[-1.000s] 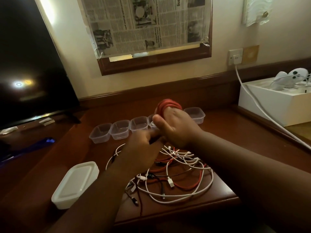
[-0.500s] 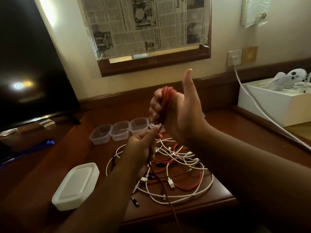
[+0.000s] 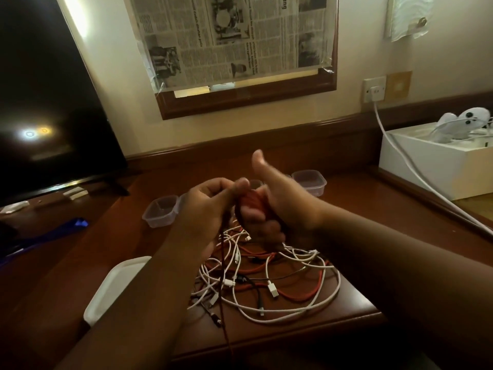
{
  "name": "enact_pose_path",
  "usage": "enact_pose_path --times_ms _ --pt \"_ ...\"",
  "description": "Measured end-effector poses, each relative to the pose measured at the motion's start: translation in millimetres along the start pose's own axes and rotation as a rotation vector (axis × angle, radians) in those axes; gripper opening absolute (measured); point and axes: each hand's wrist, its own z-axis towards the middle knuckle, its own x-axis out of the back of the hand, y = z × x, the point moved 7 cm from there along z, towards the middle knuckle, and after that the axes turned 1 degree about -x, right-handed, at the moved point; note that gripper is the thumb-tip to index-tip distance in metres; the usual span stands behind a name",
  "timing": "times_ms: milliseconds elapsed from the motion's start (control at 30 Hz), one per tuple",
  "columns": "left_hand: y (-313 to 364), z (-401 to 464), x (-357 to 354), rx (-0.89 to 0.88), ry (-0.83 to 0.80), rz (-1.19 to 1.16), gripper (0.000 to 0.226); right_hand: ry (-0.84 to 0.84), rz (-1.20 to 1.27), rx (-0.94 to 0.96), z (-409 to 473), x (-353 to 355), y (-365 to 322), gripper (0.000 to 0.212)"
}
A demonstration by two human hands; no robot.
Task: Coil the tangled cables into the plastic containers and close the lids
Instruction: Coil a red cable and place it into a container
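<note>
My right hand grips a coil of red cable wound round its fingers, thumb pointing up. My left hand pinches the loose red strand beside the coil; that strand hangs down past the desk's front edge. Below both hands lies a tangle of white, red and black cables on the wooden desk. Small clear plastic containers stand open in a row behind my hands, one at the left and one at the right; those between are hidden by my hands.
A white lidded container lies at the front left. A dark TV screen stands at the left. A white box with white devices sits at the right, and a white power cord runs from the wall socket across it.
My hands rose from the containers, then lowered somewhat; my left hand moved up beside the coil, carrying the red strand round it. The coil stays in my right hand.
</note>
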Motion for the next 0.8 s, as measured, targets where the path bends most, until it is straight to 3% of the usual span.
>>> enact_pose_path --times_ms 100,167,200,267,333,400,467,500,567,633,733,800 --pt "-20 -5 -7 0.132 0.105 -0.186 0.019 -0.11 0.496 0.205 -5 -8 -27 0.082" --pt "-26 -11 -16 0.122 0.113 -0.114 0.023 0.041 0.569 0.392 -4 6 -38 0.08" --pt "-26 -14 -21 0.1 0.088 -0.023 0.022 0.168 0.492 0.477 -5 17 -40 0.078" --pt "-23 -19 -27 0.024 0.015 0.279 0.017 0.431 0.11 0.587 -7 37 -42 0.071" --pt "-18 -22 -31 -0.071 -0.055 0.552 0.017 0.657 -0.582 0.589 -11 41 -45 0.071" --pt "-5 -21 -27 -0.149 -0.058 0.632 0.019 0.709 -1.214 0.458 -5 35 -35 0.067" --pt "11 -18 -18 -0.245 -0.044 0.674 0.025 0.675 -1.432 0.326 -1 32 -21 0.065" --pt "18 -15 -12 -0.284 -0.019 0.692 0.02 0.646 -1.355 0.252 0 32 -16 0.068" --pt "25 -8 4 -0.302 0.049 0.672 0.006 0.52 -0.905 0.109 3 32 -8 0.071" --pt "21 -4 16 -0.229 0.098 0.462 0.02 0.332 -0.37 0.005 4 25 0 0.077" --pt "4 -4 16 -0.048 0.149 0.005 0.012 0.03 0.303 0.107 0 2 -11 0.084" --pt "-5 -9 6 0.003 0.158 -0.099 0.012 -0.081 0.615 0.267 -3 -7 -27 0.086"
